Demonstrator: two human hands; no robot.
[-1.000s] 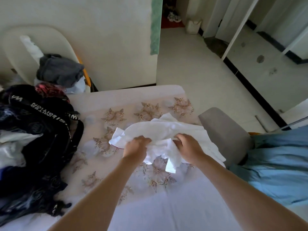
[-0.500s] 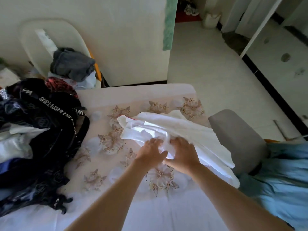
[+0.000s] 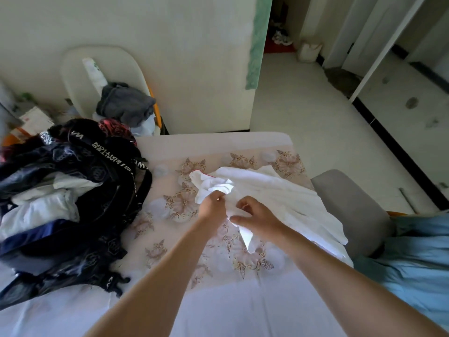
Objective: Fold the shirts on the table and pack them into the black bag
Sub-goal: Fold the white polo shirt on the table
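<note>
A white shirt (image 3: 279,190) lies rumpled across the far right part of the table (image 3: 218,300), draping off its right edge. My left hand (image 3: 212,206) pinches a bunched fold near the shirt's left end. My right hand (image 3: 255,215) grips the cloth just beside it, with a white corner hanging below the fingers. The black bag (image 3: 97,190) with white lettering on its strap stands open at the table's left, with white and dark blue folded clothes inside.
A grey padded chair (image 3: 349,210) stands against the table's right edge, with light blue cloth (image 3: 413,259) beside it. Behind the bag a pale chair (image 3: 80,76) holds a grey garment (image 3: 124,103). Floral cloth covers the table.
My hands have drawn together on the shirt and shifted toward its left end. The cloth now lies more spread to the right, with a bunch gathered at the left hand.
</note>
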